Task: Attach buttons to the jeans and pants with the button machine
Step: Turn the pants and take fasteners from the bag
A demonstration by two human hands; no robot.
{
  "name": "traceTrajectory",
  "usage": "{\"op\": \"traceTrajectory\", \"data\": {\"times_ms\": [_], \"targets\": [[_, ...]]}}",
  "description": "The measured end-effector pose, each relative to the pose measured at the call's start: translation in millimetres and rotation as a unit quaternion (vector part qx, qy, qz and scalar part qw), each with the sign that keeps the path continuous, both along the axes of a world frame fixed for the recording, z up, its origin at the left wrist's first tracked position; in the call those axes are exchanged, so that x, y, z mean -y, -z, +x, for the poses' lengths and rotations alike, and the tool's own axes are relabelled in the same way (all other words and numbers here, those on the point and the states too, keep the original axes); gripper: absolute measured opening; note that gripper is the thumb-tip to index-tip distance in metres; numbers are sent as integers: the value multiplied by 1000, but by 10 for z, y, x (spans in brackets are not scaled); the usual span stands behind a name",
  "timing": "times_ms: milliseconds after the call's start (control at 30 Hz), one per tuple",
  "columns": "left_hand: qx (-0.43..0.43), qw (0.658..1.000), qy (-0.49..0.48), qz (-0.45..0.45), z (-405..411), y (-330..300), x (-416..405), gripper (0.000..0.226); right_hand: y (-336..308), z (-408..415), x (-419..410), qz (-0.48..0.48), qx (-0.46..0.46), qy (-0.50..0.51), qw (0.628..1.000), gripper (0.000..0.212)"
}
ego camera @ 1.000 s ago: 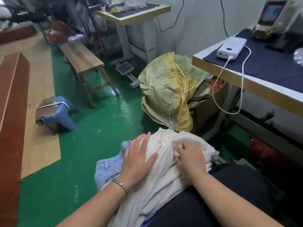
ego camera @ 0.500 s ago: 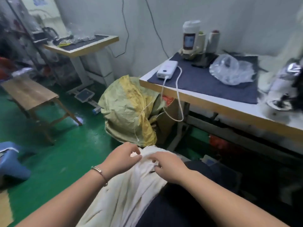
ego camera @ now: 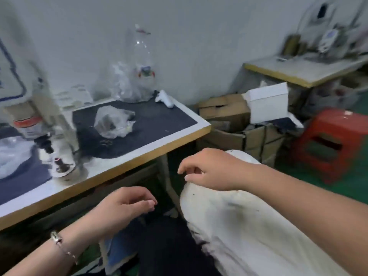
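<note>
Seated at bench point(ego camera: 151, 150), front edge running lower left to right corner. Button machine point(ego camera: 59, 156) stands near the front edge at left; view blurred, its head and anvil only roughly legible.

White pants point(ego camera: 249, 226) lie draped over the lap, below and right of the bench's right corner, not on the bench. Cloth is off-white, soft and creased, with dark specks and a greyish smudge. Waistband not identifiable.

Right hand point(ego camera: 211, 170) hovers at the upper fold of the pants, fingers loosely curled and downturned; whether the fingertips touch the cloth I cannot tell. It grips nothing plainly. Left hand point(ego camera: 127, 206), bracelet at wrist, sits in the air below the bench's front edge, fingers loosely curled, holding nothing visible.

Judgement: step in hand is fetching the garment up to the machine. To do well: find the waistband first, pinch it with both hands, keep the single layer flat and taut over the anvil, fingers clear of the head.

Clear plastic bag point(ego camera: 113, 122) rests mid-bench on the dark mat; contents unclear.
</note>
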State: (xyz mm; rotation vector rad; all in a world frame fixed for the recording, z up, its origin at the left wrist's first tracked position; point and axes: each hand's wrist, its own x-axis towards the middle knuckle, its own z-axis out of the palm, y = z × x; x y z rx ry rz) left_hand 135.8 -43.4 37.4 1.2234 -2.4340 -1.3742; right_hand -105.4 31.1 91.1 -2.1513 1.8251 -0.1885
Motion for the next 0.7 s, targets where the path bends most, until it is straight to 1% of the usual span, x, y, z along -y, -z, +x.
{"op": "traceTrajectory", "data": {"times_ms": [100,200,233,300,333,400,433,467,500,533,567,600,633,667,700], "targets": [[-3,999,26,34,-770,148,8,21,182,-700,-273,7,-15,155,988,26],[-17,996,24,89,-1395,342,-86,19,507,-1140,-497,21,-50,287,957,31],[-14,995,21,100,-1546,423,-116,16,636,-1220,-543,20,-73,322,944,36],[-1,992,18,124,-1756,602,-174,10,888,-1299,-575,43,-117,370,921,60],[9,990,17,137,-1830,693,-196,10,988,-1313,-563,66,-120,389,911,76],[24,987,4,157,-1913,848,-204,14,1127,-1334,-502,107,-93,423,895,106],[24,986,-8,163,-1937,904,-189,15,1172,-1355,-454,122,-82,437,888,118],[20,985,-21,170,-1951,944,-171,15,1198,-1379,-405,135,-81,450,879,126],[14,984,-34,174,-1963,974,-154,15,1211,-1398,-355,148,-78,466,869,128],[12,984,-50,172,-1969,999,-140,15,1227,-1429,-299,155,-63,481,860,122],[17,984,-72,161,-1972,1023,-127,17,1239,-1450,-254,150,-31,496,854,103],[30,984,-98,143,-1970,1052,-111,20,1243,-1452,-216,141,9,502,853,73],[46,983,-124,130,-1961,1077,-97,25,1242,-1432,-198,129,36,500,856,46],[60,979,-147,131,-1944,1094,-86,31,1241,-1412,-184,112,32,481,869,29],[67,972,-164,153,-1915,1111,-80,37,1213,-1400,-177,83,10,458,885,20]]}}
